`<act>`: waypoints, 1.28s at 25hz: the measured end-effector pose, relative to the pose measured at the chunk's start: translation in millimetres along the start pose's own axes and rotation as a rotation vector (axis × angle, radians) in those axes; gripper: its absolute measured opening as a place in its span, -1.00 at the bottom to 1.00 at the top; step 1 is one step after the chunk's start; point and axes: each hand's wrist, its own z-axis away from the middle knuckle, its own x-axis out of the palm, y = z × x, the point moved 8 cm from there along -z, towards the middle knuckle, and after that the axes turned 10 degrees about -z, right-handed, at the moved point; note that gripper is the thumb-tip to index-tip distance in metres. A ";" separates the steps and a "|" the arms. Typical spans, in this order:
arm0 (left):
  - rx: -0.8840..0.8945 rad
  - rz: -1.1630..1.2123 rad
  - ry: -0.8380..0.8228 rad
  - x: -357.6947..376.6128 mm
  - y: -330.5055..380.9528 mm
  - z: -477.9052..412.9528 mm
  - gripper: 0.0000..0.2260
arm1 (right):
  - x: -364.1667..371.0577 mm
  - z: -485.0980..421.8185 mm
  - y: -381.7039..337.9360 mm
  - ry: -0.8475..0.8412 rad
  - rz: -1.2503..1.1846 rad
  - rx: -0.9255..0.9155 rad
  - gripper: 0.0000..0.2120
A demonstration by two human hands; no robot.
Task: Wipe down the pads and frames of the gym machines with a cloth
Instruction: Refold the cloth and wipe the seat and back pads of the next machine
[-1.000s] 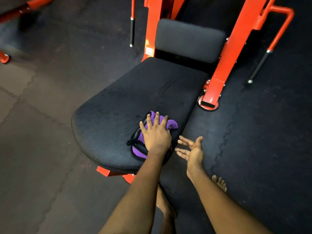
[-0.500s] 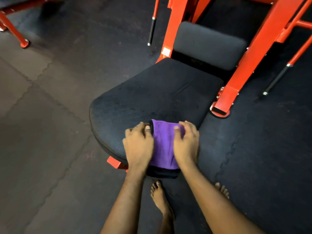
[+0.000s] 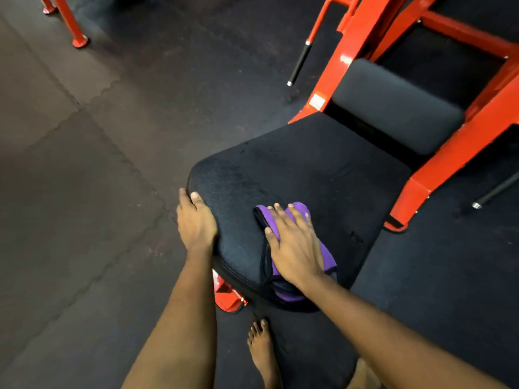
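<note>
So, starting at the far left, there's just dark rubber floor matting (image 3: 84,192), with a red leg (image 3: 70,26) of some other machine up in the corner. Then comes the left hand (image 3: 196,220), which rests on the rounded left edge of the black seat pad (image 3: 309,169). Its fingers are close together and fairly straight along the rim, though I can't tell if the tips hook under. The purple cloth (image 3: 327,254) sits at the near end of that pad. Its long axis runs near-to-far, roughly in line with the forearm. The far end points up the seat, and the near end droops over the pad's front edge. A black trim runs down its left side. The right hand (image 3: 295,242) lies flat on top of the cloth, palm down, with the fingers a little apart and pressing rather than gripping. Further right are the smaller back pad (image 3: 393,108) and the red frame (image 3: 449,153). A bare foot (image 3: 262,352) shows on the mat below the seat. Compared with half a second ago, both hands were on the cloth then, one on each side. Now the left has come off to the pad's edge and the right has slid on top, while the cloth has stayed at the near end.
</note>
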 end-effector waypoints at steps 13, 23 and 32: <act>0.022 0.198 0.076 7.9 -16.2 -0.3 -0.51 | 35.0 -74.5 -70.2 -0.243 0.021 -0.284 -0.47; -0.037 0.334 0.121 3.6 -18.7 0.4 -0.57 | 66.3 -193.1 -122.7 -0.353 0.063 -0.339 -0.51; -0.045 0.362 0.147 2.6 -20.8 -5.0 -0.56 | 20.3 -62.5 -48.1 -0.354 -0.008 -0.460 -0.43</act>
